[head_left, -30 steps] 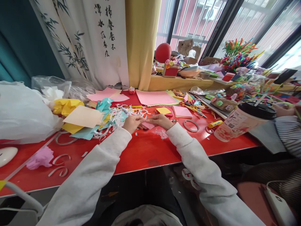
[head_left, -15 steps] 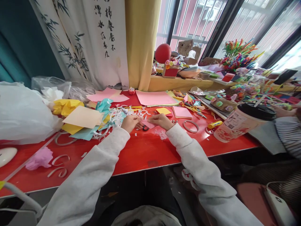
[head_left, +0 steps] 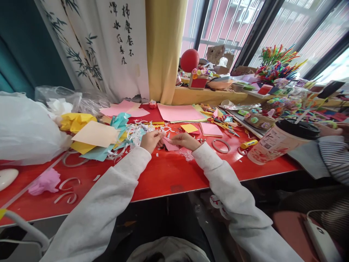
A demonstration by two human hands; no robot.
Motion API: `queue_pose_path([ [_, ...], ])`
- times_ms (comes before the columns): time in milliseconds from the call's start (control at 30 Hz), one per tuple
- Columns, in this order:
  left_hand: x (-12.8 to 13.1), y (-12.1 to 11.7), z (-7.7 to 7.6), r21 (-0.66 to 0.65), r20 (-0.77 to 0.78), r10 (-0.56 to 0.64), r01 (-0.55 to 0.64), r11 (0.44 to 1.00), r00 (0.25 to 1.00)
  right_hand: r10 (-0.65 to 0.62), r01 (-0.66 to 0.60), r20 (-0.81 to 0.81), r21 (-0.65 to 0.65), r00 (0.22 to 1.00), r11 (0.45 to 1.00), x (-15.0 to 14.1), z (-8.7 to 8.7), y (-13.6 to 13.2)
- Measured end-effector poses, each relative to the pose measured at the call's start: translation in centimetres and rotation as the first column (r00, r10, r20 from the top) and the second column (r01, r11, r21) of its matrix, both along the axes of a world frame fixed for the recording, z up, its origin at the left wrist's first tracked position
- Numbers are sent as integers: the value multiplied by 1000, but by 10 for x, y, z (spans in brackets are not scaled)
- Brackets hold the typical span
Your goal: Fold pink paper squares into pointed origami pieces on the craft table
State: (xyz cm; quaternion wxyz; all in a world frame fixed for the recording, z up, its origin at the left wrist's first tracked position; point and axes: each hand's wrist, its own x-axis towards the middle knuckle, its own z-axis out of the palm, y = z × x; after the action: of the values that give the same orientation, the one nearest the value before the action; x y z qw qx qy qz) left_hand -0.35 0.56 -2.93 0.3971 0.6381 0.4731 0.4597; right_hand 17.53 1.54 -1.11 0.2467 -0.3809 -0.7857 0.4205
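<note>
A small folded piece of pink paper is held between both hands, low over the red table. My left hand pinches its left end with closed fingers. Its upper right side is gripped by my right hand, thumb and fingers together. Part of a dark tool, possibly scissors, shows under the paper, mostly hidden. White paper strips lie in a heap just beyond my left hand. Past my right hand are a pink paper stack, yellow paper squares and a ring-shaped roll.
A lidded paper cup with a straw stands at the right, near a glue stick. Further right is another person's striped sleeve. To the left lie a white plastic bag and crumpled pink paper.
The pink paper has tilted and shows a larger face below my fingers. Both hands stay in nearly the same place, still pinching it.
</note>
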Motion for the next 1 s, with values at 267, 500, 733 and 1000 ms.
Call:
queue_pose_path([
  [267,-2,5,-1,-40,26,58,-57,998,998,-6,2,-35,-105,999,994,-3,2,-4],
  [500,-4,3,2,-40,187,67,-61,997,980,140,-146,-40,-252,989,957,-4,4,-5],
  [733,0,0,7,-90,254,-3,27,996,967,71,-107,-137,-273,988,956,-4,0,-3],
  [1000,-2,-1,6,-119,307,58,-22,993,950,145,-163,-77,-399,986,902,-2,11,-11],
])
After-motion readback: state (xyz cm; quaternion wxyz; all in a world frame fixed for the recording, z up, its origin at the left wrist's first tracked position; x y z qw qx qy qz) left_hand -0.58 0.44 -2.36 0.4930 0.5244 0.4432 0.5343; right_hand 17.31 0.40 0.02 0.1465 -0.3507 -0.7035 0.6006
